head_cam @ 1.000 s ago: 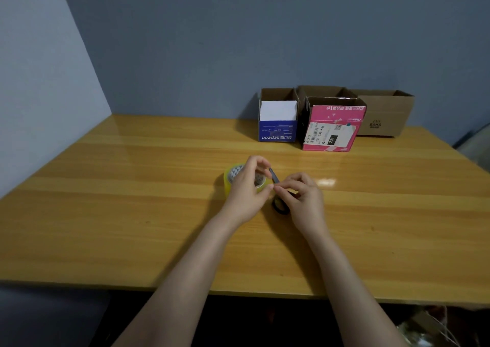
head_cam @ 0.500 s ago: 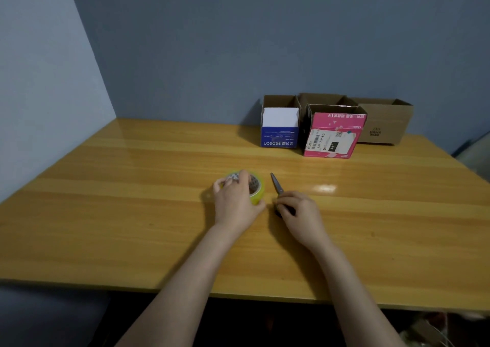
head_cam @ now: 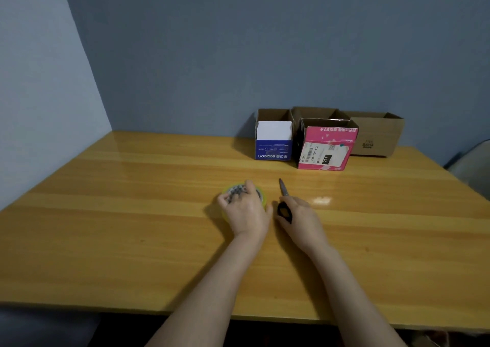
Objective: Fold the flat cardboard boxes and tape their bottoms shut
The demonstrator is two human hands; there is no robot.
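A yellow-green roll of tape (head_cam: pixel 261 196) lies flat on the wooden table (head_cam: pixel 132 214), and my left hand (head_cam: pixel 245 211) covers it with fingers curled over its top. Just to the right lie scissors (head_cam: pixel 283 189) with black handles, blades pointing away from me. My right hand (head_cam: pixel 301 218) grips the handles against the table. Several folded boxes stand upright at the back: a blue and white one (head_cam: pixel 274 141), a pink one (head_cam: pixel 327 147), a brown one (head_cam: pixel 377 137) and another brown one (head_cam: pixel 314 112) behind them.
A blue-grey wall runs behind the table and a paler wall closes the left side. Something grey (head_cam: pixel 472 166) stands past the table's right edge.
Both hands came down from working together above the table. The tape roll and the scissors now rest on the table top, each under its hand.
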